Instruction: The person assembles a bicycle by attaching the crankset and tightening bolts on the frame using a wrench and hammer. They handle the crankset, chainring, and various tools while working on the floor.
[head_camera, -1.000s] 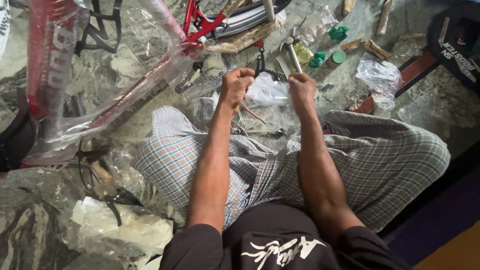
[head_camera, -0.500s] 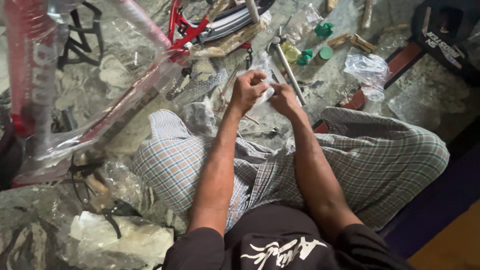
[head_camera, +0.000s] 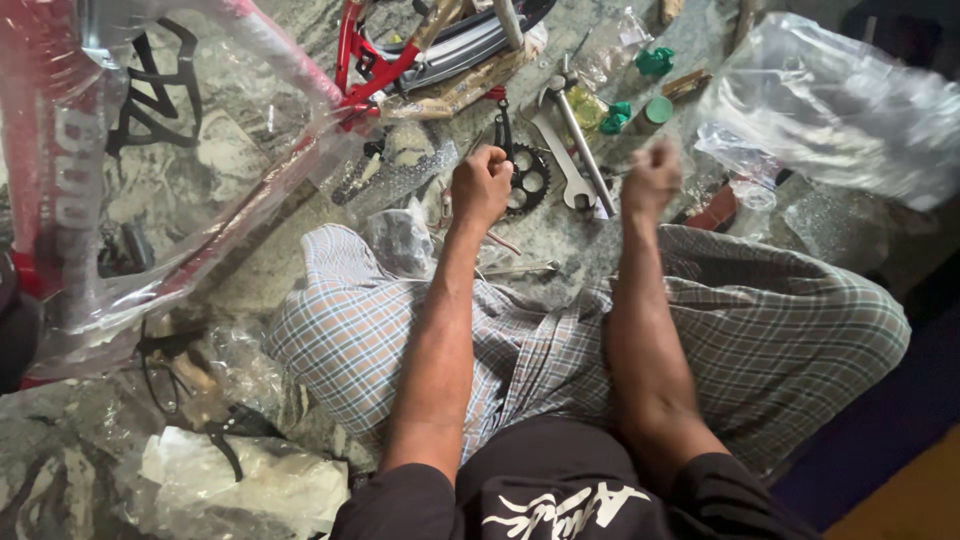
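Toothed black chainring between fisted hands.

Single head-worn view, looking steeply down from the seated person's own eye level, close over the forearms and lap, facing forward across the stone floor toward the wrapped red bicycle frame; no second view.

chainring and wrenches crowd the floor ahead of both fists.
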